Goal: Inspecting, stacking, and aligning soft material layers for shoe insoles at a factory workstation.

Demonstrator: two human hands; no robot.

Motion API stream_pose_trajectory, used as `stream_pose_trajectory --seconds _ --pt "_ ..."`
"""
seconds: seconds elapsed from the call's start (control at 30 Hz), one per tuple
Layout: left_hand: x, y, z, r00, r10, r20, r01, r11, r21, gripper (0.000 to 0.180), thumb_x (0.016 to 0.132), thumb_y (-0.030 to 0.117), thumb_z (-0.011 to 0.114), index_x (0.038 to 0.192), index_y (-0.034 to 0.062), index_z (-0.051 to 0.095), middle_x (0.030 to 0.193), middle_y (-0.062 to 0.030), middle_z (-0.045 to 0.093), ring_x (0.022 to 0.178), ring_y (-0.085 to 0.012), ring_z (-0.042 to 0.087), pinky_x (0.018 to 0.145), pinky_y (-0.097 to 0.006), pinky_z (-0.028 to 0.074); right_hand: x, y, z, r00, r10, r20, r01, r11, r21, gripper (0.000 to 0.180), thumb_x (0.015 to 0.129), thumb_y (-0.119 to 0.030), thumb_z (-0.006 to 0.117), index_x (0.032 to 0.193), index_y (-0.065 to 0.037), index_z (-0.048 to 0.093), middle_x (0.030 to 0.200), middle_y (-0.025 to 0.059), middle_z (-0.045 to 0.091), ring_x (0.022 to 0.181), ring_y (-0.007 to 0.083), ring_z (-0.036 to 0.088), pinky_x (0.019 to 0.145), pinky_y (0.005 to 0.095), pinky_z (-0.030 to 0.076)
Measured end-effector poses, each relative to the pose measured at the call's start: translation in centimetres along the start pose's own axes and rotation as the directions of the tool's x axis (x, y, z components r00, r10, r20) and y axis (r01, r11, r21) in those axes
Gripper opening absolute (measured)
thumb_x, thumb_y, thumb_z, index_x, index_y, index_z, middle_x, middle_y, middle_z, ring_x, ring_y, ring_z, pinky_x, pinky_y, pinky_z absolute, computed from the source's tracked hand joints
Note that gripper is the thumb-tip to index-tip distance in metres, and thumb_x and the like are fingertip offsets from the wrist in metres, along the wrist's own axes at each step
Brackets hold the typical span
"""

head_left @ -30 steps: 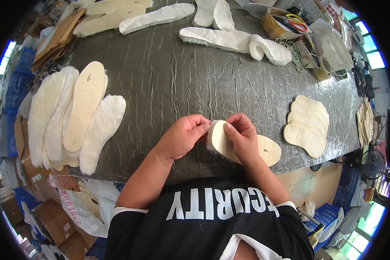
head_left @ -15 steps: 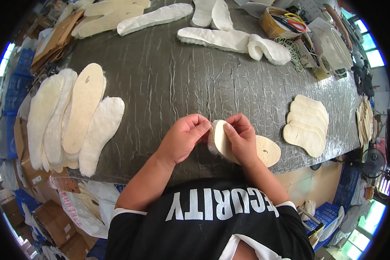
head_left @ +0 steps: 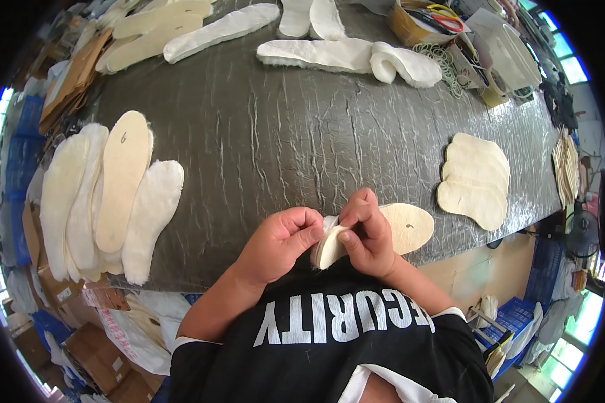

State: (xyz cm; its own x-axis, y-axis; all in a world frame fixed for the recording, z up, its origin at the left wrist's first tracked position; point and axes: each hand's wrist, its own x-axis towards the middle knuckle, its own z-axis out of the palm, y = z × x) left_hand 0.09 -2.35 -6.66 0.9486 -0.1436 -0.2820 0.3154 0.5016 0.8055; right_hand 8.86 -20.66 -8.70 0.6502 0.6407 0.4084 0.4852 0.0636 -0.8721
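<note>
Close to my body, both hands work at the end of a cream fleece-lined insole [head_left: 331, 251]. My left hand [head_left: 284, 243] pinches its fluffy left edge between thumb and fingers. With thumb and bent fingers, my right hand [head_left: 368, 234] grips the upper edge of the same end. From behind the right hand a smooth cream sole end [head_left: 410, 228] with a dark mark sticks out to the right over the table. Whether it is the same insole or a second piece, I cannot tell, as the hand covers the middle.
Fluffy and smooth insoles [head_left: 121, 181] lie piled at the left. A fanned stack of cream soles [head_left: 476, 176] rests at the right. More fleece insoles [head_left: 316, 54] lie along the far side of the dark table [head_left: 215, 174], near a box of scissors [head_left: 417, 23] and a white tub [head_left: 514, 64].
Both hands have come nearer my body with the insole end. Its held end now tilts downward toward me, and the right fingers have shifted to its upper edge.
</note>
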Motion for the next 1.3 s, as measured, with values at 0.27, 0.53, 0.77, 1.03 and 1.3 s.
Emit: stream_pose_trajectory --seconds 0.27,0.53,0.77,1.03,1.3 --pt "-0.6 0.6 0.6 0.989 0.132 0.073 -0.139 0.983 0.117 0.016 0.100 0.012 0.054 0.087 0.0024 0.054 0.083 0.0022 0.054 0.075 -0.0040 0.048 0.068 -0.021 0.041 -0.1 -0.1 0.1 0.999 -0.026 0.028 0.024 0.999 0.044 0.018 0.085 -0.010 0.065 0.096 -0.006 0.051 0.087 0.0071 0.056 0.086 0.0270 0.045 0.078 0.0381 0.039" --pt "-1.3 2.3 0.7 0.944 0.292 0.156 -0.331 0.814 0.478 0.016 0.095 0.014 0.060 0.084 0.0035 0.054 0.081 -0.0050 0.055 0.070 -0.0147 0.051 0.065 -0.027 0.042 0.2 -0.5 0.9 0.998 -0.026 -0.050 0.027 1.000 0.015 0.028 0.085 -0.020 0.069 0.098 -0.004 0.050 0.120 0.0216 0.048 0.101 0.0302 0.050 0.082 0.0401 0.041" --pt "-3.0 3.6 0.4 0.919 0.301 0.255 -0.394 0.721 0.570 0.017 0.092 0.014 0.063 0.082 0.0038 0.053 0.081 -0.0076 0.056 0.069 -0.0208 0.052 0.064 -0.030 0.043 1.0 -0.5 -0.3 0.980 -0.090 0.176 0.132 0.960 -0.245 0.049 0.082 -0.059 0.061 0.088 -0.010 0.056 0.088 0.0029 0.060 0.086 0.0245 0.055 0.085 0.0409 0.034" --pt "-3.5 2.6 -0.9 0.928 0.372 -0.004 -0.321 0.808 0.494 0.046 0.075 0.030 0.084 0.096 0.0017 0.055 0.098 -0.0110 0.059 0.079 -0.0169 0.056 0.071 -0.028 0.047 1.1 -0.7 0.5 0.977 -0.145 0.157 0.188 0.930 -0.315 0.046 0.077 -0.058 0.062 0.078 -0.013 0.054 0.079 0.0003 0.056 0.077 0.0214 0.054 0.081 0.0398 0.037" --pt "-3.1 2.1 -0.2 0.994 0.082 -0.076 -0.007 0.725 0.688 0.035 0.075 -0.006 0.075 0.105 -0.0020 0.057 0.105 -0.0075 0.060 0.094 -0.0138 0.062 0.083 -0.028 0.051 1.3 -0.9 -0.8 0.964 -0.036 0.262 0.122 0.938 -0.323 0.056 0.064 -0.045 0.077 0.103 -0.011 0.057 0.100 0.0044 0.060 0.096 0.0265 0.059 0.093 0.0472 0.039"
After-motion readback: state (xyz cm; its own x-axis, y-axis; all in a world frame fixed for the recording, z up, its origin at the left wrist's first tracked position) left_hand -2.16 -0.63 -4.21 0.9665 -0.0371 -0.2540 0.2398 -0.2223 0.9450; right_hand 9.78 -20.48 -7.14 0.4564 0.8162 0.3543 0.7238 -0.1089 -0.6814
